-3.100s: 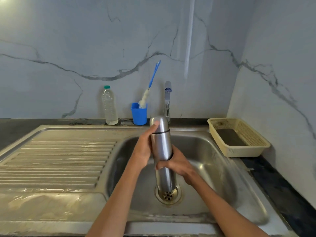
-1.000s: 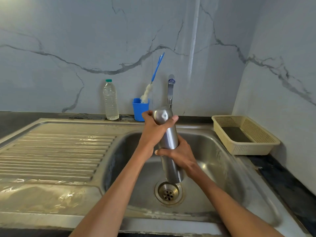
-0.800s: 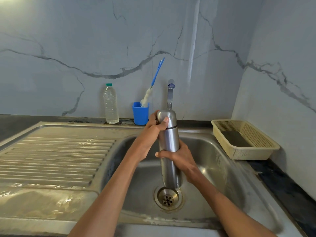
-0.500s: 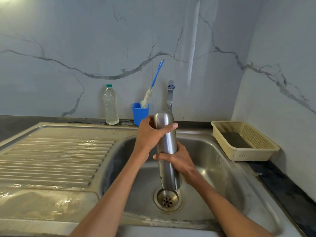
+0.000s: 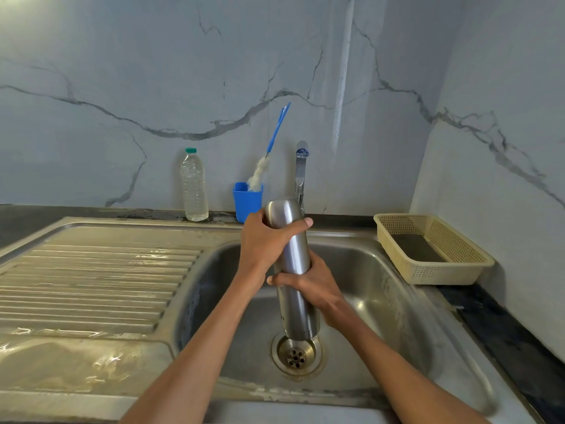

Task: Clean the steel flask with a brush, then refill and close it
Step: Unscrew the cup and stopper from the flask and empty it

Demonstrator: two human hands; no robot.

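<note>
Steel flask (image 5: pixel 293 270) upright over the sink (image 5: pixel 382 270) drain: our right hand (image 5: pixel 312 286) grips the body, left hand (image 5: pixel 266 240) wraps the cap, likely to unscrew it.

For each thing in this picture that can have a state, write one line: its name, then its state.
steel flask: upright over the sink, cap on, gripped by both hands
left hand: grips the flask's cap
right hand: grips the flask's body
brush: standing in the blue cup
plastic bottle: upright, capped
tap: no water visible
basket: holds a dark flat thing
</note>
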